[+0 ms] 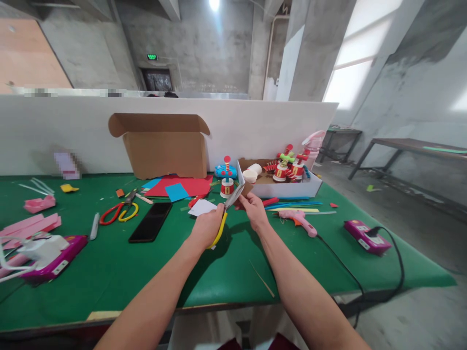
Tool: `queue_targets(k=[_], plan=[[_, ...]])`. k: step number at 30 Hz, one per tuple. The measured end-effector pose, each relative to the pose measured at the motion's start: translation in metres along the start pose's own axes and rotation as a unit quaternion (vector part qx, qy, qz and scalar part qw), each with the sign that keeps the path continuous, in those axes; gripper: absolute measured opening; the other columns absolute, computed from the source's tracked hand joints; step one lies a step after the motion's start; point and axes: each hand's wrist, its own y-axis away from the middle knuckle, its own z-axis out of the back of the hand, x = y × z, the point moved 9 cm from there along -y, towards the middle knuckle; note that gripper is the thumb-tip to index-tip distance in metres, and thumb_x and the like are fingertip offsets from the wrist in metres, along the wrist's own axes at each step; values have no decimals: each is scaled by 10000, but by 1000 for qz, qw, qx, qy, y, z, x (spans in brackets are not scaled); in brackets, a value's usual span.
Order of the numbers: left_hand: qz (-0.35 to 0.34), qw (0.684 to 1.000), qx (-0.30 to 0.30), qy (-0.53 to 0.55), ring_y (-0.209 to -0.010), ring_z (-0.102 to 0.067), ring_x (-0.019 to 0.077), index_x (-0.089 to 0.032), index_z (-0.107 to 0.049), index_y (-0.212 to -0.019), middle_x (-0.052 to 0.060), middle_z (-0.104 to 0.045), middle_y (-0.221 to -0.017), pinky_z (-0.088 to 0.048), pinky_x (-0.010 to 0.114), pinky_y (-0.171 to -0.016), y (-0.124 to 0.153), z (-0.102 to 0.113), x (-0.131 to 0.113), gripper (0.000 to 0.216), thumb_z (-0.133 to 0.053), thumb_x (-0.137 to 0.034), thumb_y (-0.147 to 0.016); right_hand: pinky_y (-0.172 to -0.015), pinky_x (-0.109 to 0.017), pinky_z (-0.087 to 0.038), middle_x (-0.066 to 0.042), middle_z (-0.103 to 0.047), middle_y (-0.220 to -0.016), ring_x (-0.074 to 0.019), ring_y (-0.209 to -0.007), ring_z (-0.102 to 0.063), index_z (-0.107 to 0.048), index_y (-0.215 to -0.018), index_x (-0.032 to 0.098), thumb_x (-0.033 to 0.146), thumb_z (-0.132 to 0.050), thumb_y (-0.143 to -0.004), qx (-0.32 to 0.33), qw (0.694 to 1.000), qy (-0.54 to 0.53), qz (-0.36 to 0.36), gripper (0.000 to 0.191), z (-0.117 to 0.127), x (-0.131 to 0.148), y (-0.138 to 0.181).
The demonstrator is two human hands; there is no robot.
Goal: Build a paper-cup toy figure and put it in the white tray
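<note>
My left hand [207, 227] is closed around scissors with a yellow handle [221, 230]. Their blades point up and to the right, towards a small piece of brown cardboard [247, 188]. My right hand [254, 211] pinches that cardboard, and whether the blades cut into it I cannot tell. Just left of the scissors is a piece of white paper [201, 208], partly behind my left hand. Beyond both hands stands a paper-cup figure [226, 185] with a blue body and a red ball on top.
A white box [292, 189] at the back right holds paper cups and similar figures. Right of my hands lies a pink glue gun [297, 219], its cord trailing towards a purple power strip [367, 236]. On the left are a black phone [151, 222], pliers [127, 204] and coloured sheets [177, 191].
</note>
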Motion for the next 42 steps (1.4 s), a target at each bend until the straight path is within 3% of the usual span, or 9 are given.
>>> queue_targets(k=[11,17,22,30,37,42], plan=[[-4,1000,10,0,-841,-688,253,-152,-383,-1140,120,-676,-874,-507,332,-711,4,6,-4,256,-291,-118,-903,-536,-258,-472,21,-643,-637,-111,-508,-550,-627,-722,179,523,-759,-584,-2,1000,-14,-2,393,1,-1,0],[-12,1000,9,10,-851,-686,268,-156,-377,-1133,122,-677,-872,-504,348,-714,5,7,-4,254,-315,-117,-890,-504,-236,-436,44,-597,-553,-97,-463,-525,-586,-684,186,531,-761,-570,-2,999,23,-41,403,9,0,-2],[-19,1000,8,20,-847,-685,275,-152,-390,-1128,126,-675,-884,-503,355,-710,5,6,-6,250,-317,-116,-892,-472,-216,-376,71,-512,-474,-83,-439,-452,-600,-732,197,506,-693,-666,-35,999,26,22,329,22,19,-3],[-8,1000,2,28,-867,-677,262,-151,-395,-1158,132,-664,-957,-507,352,-710,2,0,-2,264,-299,-137,-912,-508,-241,-414,48,-545,-491,-105,-460,-490,-609,-711,184,477,-693,-657,-8,999,47,20,309,15,14,-2],[-12,1000,-16,15,-877,-675,282,-146,-391,-1197,144,-659,-989,-513,382,-707,0,0,-3,303,-290,-141,-911,-530,-273,-424,27,-569,-494,-145,-485,-531,-597,-654,193,461,-657,-691,-26,988,143,52,277,19,22,-2],[1,999,4,39,-880,-677,273,-147,-398,-1160,137,-663,-954,-511,376,-727,1,0,-2,267,-305,-135,-909,-565,-285,-478,24,-597,-565,-139,-503,-549,-615,-707,193,476,-664,-674,7,996,87,15,289,7,9,-1]])
